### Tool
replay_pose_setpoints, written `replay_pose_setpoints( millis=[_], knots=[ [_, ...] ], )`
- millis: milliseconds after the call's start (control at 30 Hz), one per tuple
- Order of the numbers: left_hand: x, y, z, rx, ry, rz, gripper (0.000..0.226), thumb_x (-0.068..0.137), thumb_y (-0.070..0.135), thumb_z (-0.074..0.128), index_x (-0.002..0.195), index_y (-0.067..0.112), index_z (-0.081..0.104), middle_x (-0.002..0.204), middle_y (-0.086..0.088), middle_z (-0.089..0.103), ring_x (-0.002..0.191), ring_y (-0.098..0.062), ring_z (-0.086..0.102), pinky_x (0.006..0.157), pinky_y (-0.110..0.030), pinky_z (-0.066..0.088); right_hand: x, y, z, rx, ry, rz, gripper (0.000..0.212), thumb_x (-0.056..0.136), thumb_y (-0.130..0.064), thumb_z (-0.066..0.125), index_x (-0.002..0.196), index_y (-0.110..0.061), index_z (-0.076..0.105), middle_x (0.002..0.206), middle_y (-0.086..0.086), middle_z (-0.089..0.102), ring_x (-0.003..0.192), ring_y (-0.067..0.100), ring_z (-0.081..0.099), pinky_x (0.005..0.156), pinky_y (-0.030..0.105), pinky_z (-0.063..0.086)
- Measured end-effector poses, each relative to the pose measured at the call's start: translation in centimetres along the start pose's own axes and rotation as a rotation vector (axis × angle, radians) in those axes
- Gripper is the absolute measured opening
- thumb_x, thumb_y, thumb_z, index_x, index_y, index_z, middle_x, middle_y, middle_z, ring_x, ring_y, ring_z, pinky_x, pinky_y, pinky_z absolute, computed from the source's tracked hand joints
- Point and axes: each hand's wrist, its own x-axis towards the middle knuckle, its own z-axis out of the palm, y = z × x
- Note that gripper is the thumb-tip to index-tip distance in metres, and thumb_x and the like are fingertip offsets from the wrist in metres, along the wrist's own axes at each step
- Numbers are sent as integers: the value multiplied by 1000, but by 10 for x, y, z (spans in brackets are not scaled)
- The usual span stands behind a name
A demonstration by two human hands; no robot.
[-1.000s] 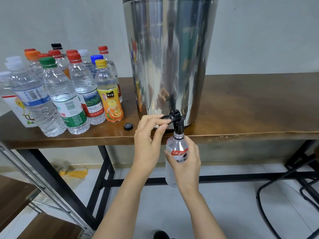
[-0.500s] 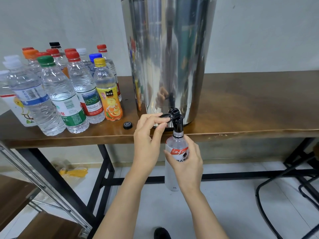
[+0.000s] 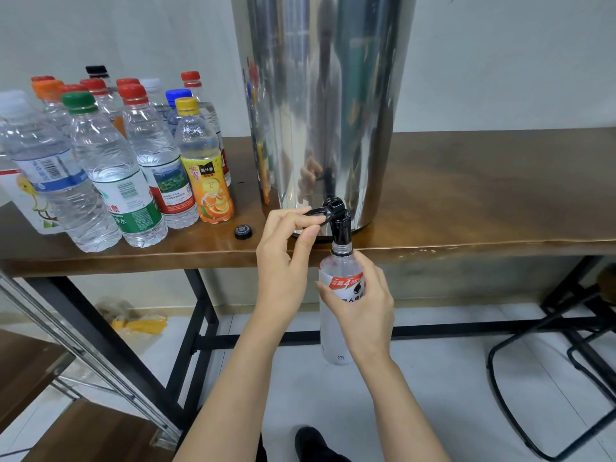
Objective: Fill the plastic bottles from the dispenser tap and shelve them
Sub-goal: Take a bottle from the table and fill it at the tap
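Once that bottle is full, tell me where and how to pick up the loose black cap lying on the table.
Pinch the black cap by its ribbed rim, coming straight down from above. It lies flat and low on the table, so only the rim offers a hold. The left hand is nearer, and the gap between the orange juice bottle and the dispenser looks wide enough for fingers.

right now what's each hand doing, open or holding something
Left hand: closed, pinching the tap lever.
Right hand: closed around the uncapped bottle, holding it under the tap spout.
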Motion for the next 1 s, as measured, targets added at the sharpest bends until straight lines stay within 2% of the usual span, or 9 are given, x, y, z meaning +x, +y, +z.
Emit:
replay_pose_setpoints(
  millis=[133, 267, 467, 633, 800, 1000],
  knots=[
    [-1, 0, 0, -8, 5, -4, 27, 98, 8, 57, 98, 34, 66, 112, 0, 59, 118, -10, 56, 99, -34, 48, 2, 0, 2, 33, -15, 4, 66, 75, -38, 83, 134, -33, 51, 122, -15, 55, 107, 3, 56, 75, 7, 42],
    [-2, 0, 0, -13, 0, -32, 22, 98, 9, 57, 100, 28, 68, 113, 2, 59, 117, -11, 56, 97, -37, 49, 3, 1, 4, 67, -1, -1, 67, 75, -33, 85, 134, -31, 53, 124, -13, 55, 109, 2, 55, 78, 2, 41],
    [-2, 2, -3, 16, -19, -21, 21, 98, 9, 56, 103, 25, 69, 115, 1, 59, 116, -7, 56, 98, -28, 47, 6, 2, 9, 89, 1, -17, 70, 74, -26, 86, 134, -25, 52, 127, -9, 54, 110, -1, 51, 82, -2, 38],
    [-2, 4, -3, 33, -31, -29, 20, 99, 9, 56, 104, 22, 69, 117, 1, 59, 115, -5, 55, 95, -19, 45, 8, 2, 11, 116, -5, -15, 70, 73, -20, 87, 133, -25, 51, 126, -9, 51, 111, -10, 48, 83, -2, 38],
    [-3, 3, -2, 34, -17, -33, 20, 99, 10, 56, 105, 24, 69, 117, 3, 59, 116, -6, 55, 97, -26, 47, 9, 2, 10, 132, -19, -13, 69, 73, -20, 87, 133, -25, 52, 126, -10, 51, 110, -14, 46, 81, -3, 37],
    [-3, 0, -3, 32, -14, -26, 19, 99, 13, 55, 105, 21, 70, 118, 2, 60, 118, -11, 56, 100, -34, 48, 7, 2, 11, 161, -2, -27, 68, 73, -19, 87, 132, -22, 54, 126, -7, 54, 113, -2, 52, 84, 2, 40]
  ],
)
